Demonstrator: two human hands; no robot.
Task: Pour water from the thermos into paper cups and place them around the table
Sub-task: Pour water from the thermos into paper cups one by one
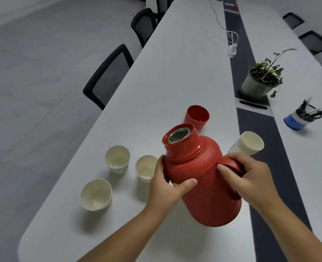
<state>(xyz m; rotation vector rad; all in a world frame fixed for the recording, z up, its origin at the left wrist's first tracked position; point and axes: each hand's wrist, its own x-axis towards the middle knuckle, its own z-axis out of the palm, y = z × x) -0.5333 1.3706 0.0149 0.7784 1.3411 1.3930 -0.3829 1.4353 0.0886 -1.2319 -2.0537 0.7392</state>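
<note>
I've got the red thermos in both hands, lifted and tipped toward the cups. My right hand is curled round its handle; my left hand grips the body just below the neck, thumb across the front. The mouth is open, and the red cap sits on the bench just behind it.

Three paper cups stand together to my left, none sent round to a seat yet. I judge we're early: pouring, with all the placing left. A stack of spare cups lies on its side behind my right hand.

Hard to read: there may be water in the cups, but I can't tell how much. No stream shows at the spout, and the thermos hides the bench beneath it.
</note>
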